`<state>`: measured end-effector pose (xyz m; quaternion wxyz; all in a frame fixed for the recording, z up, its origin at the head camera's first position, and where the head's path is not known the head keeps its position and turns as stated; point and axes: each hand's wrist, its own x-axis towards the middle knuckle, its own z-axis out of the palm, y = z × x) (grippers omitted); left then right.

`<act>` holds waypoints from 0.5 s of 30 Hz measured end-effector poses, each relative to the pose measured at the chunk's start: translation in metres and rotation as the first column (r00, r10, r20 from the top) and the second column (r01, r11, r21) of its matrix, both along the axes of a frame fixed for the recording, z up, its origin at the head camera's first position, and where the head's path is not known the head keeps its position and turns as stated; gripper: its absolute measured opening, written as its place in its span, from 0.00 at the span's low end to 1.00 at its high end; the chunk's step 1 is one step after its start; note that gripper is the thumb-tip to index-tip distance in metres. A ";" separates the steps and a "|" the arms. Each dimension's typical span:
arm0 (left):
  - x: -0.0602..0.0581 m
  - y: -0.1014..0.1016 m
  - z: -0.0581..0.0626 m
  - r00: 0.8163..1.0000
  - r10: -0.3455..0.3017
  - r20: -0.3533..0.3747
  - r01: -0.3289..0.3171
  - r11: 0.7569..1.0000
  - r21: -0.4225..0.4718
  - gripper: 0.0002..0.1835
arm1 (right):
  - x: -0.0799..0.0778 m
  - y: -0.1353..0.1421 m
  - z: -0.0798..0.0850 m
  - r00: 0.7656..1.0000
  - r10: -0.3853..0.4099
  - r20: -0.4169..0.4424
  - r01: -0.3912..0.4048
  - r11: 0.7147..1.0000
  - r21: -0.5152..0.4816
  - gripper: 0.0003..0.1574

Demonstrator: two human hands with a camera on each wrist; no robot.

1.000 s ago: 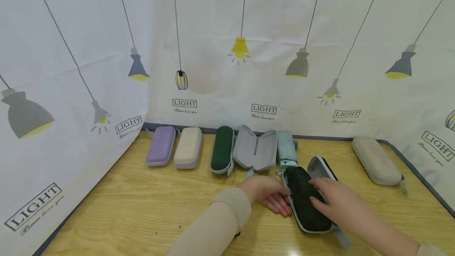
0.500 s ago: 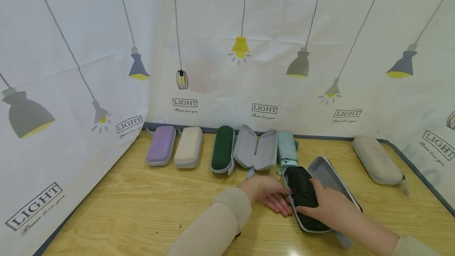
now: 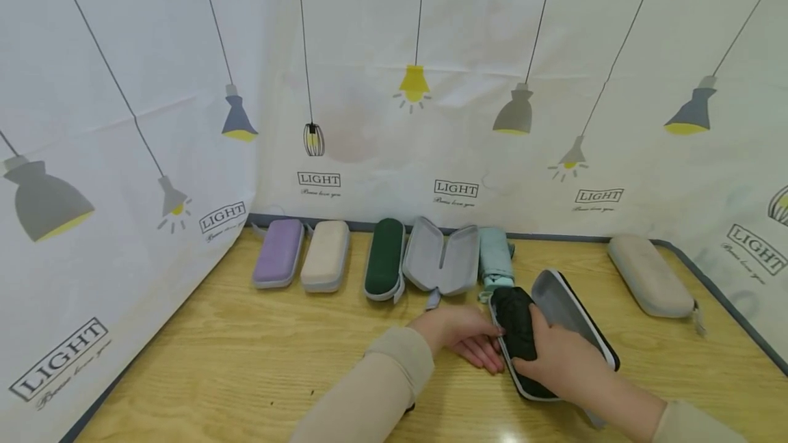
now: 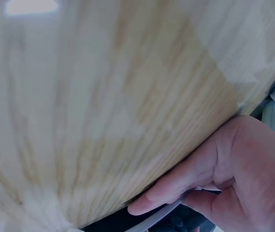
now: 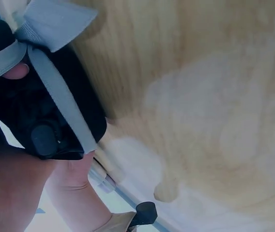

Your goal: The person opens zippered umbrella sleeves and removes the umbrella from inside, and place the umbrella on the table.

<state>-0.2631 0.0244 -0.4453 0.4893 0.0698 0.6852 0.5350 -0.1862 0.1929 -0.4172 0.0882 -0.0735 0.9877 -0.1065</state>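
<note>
A black zip case [image 3: 606,351] with a grey lining lies unzipped in front of me, its lid raised on the right. In its base sits a folded black umbrella [image 3: 516,320], whose round end shows in the right wrist view. My right hand [image 3: 569,357] grips the umbrella from above, thumb on the left side and fingers on the lid side. My left hand [image 3: 464,337] holds the case's left edge, thumb at the grey rim [image 4: 161,215] and fingers along the outer wall. A grey strap [image 5: 57,21] hangs from the case's near end.
Along the back stand a purple case [image 3: 278,253], a cream case [image 3: 325,255], a dark green case [image 3: 384,258], an opened grey-lined case [image 3: 425,258] and a folded teal umbrella [image 3: 496,255]. A beige case [image 3: 651,275] lies at the right, before the printed cloth wall [image 3: 369,33].
My right hand has moved left and closed round the black umbrella. The case's lid has swung further open to the right. My left hand has stayed in place.
</note>
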 end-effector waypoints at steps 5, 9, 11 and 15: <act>0.004 0.000 0.003 0.999 -0.011 -0.048 0.011 1.000 -0.006 0.20 | 0.001 0.004 0.000 1.000 -0.018 -0.001 0.018 0.999 -0.045 0.61; 0.013 0.003 0.005 0.986 -0.009 -0.168 0.003 0.999 -0.037 0.19 | 0.001 0.011 0.000 0.998 -0.039 0.044 0.043 0.994 -0.096 0.61; 0.020 0.006 0.008 0.972 0.006 -0.233 -0.020 0.998 -0.059 0.19 | 0.001 0.014 0.000 0.996 -0.056 0.064 0.063 0.991 -0.120 0.61; 0.033 0.013 0.014 0.961 0.031 -0.276 -0.059 0.994 -0.096 0.18 | 0.000 0.022 0.000 0.992 -0.067 0.107 0.088 0.974 -0.207 0.61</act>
